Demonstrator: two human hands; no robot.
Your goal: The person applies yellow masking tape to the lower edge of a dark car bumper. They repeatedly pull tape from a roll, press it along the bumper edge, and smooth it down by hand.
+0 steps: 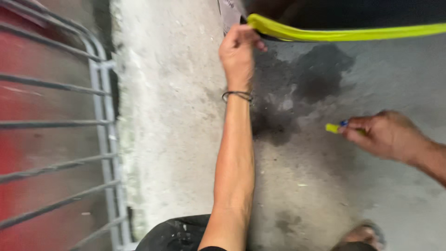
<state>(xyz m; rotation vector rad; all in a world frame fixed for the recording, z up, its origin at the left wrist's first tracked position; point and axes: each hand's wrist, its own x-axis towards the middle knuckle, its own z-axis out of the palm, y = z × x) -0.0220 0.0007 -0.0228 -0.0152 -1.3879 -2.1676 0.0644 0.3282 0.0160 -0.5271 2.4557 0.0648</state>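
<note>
1. Head view: left hand [238,51] pinches the end of a yellow-green strip [344,33] edging a dark panel [353,13].
2. Right hand [385,135], well below that strip, grips a small yellow marker [335,128] over the stained concrete floor [302,186].

Open concrete floor [325,186] lies between both hands; a metal railing [100,139] blocks the left, a yellow-edged panel [344,33] overhangs above.

Left hand [238,55] raised, pinching end of yellow strap [344,33] near paper label [230,15]. Right hand [386,135] closed around small yellow marker [335,127] above stained concrete floor [302,186]. Grey metal railing [104,139] alongside.
</note>
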